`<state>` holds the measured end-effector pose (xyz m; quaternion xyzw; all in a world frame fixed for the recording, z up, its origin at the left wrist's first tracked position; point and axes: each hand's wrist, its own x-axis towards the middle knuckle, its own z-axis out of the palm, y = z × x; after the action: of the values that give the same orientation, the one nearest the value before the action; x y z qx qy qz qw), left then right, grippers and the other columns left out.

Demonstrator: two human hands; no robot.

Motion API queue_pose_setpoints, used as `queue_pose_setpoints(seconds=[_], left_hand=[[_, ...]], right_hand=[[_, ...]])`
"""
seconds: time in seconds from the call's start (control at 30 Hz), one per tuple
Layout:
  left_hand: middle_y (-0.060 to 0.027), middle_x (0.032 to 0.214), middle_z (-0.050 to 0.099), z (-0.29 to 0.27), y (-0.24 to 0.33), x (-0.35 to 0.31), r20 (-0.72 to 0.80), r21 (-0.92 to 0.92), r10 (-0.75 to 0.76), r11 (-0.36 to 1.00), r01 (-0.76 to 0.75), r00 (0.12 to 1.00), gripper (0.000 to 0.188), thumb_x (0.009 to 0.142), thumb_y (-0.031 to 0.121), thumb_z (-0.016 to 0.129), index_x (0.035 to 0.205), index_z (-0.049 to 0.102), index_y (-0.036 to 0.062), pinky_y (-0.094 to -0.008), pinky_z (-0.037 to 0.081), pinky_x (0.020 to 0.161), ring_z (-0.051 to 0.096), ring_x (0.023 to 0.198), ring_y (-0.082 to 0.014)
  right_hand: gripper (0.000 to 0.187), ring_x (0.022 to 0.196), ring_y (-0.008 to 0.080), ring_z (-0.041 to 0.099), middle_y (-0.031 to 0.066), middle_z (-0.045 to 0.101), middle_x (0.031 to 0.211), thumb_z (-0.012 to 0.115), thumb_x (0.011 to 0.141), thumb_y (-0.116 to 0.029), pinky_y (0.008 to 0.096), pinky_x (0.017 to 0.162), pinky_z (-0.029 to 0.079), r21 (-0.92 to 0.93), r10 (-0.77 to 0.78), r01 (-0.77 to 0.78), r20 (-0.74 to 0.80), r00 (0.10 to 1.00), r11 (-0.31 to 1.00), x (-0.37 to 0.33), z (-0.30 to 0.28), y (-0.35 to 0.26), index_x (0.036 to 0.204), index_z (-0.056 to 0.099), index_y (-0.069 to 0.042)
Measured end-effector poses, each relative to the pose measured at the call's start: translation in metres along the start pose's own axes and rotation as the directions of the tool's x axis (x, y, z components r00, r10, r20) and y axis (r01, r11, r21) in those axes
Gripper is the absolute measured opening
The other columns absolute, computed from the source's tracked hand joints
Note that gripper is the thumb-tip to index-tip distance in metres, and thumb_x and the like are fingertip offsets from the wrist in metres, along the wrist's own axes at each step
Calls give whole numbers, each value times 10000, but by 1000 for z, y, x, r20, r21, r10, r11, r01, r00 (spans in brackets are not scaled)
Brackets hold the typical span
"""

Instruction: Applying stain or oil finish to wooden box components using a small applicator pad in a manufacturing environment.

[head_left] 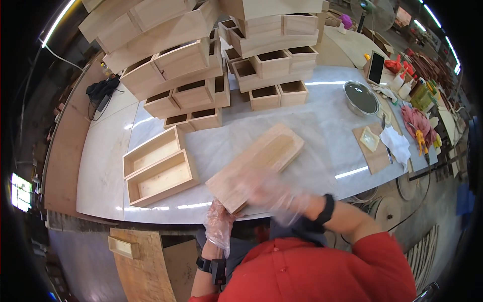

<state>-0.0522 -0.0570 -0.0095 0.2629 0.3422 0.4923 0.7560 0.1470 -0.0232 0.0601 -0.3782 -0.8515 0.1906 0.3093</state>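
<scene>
"Starting left: two open trays (160,168) sit side by side on the bench (100,166), probably set there to keep the middle free!"

"And the left hand (219,221)?"

"Gloved in clear plastic, at the near end of the wooden piece (251,166), likely steadying it. Fingers are hidden, so I can't tell the grip."

"How's the piece looking?"

"Long, pale, slanting across the bench's front middle, a yellowish, darker patch towards its far end!"

"Right hand (274,194)?"

"Pure blur over the near half! Spread or pinching, can't tell."

"Then the bowl (361,98), presumably parked within reach."
</scene>
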Motion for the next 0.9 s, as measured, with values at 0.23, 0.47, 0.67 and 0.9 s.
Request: queue_pose_setpoints(seconds=[0.23,0.47,0.67,0.9], left_hand=[[-113,1163,568,-7,-7,0,-13,42,35,999,-34,999,415,935,312,522,1251,463,49,-342,580,649,611,973,-225],[-102,1149,574,-4,-11,5,2,22,17,1000,-17,1000,345,962,257,476,1242,482,56,-340,579,642,615,964,-219],[-110,1125,594,-15,-13,3,29,-14,29,999,-29,999,359,956,281,484,1233,486,53,-361,584,651,626,951,-238],[-115,1118,600,-10,-11,2,-20,71,14,997,-13,1000,359,948,276,504,1220,490,41,-351,581,676,623,962,-228]], right_hand=[[270,1032,306,539,146,578,1070,470,891,-154,386,895,439,-380,76,-116,-119,990,918,-21,-41,71,1123,581,-70],[215,921,299,560,122,590,1002,508,840,-146,397,804,464,-248,-139,73,-262,955,966,1,26,56,1005,594,-39],[338,1032,335,533,205,542,1126,499,833,-146,401,884,441,-187,37,-29,42,998,982,21,-13,20,1118,524,33],[243,928,356,546,189,553,1005,479,822,-143,419,804,458,-428,241,-276,-135,961,861,4,-12,74,1011,555,-11]])
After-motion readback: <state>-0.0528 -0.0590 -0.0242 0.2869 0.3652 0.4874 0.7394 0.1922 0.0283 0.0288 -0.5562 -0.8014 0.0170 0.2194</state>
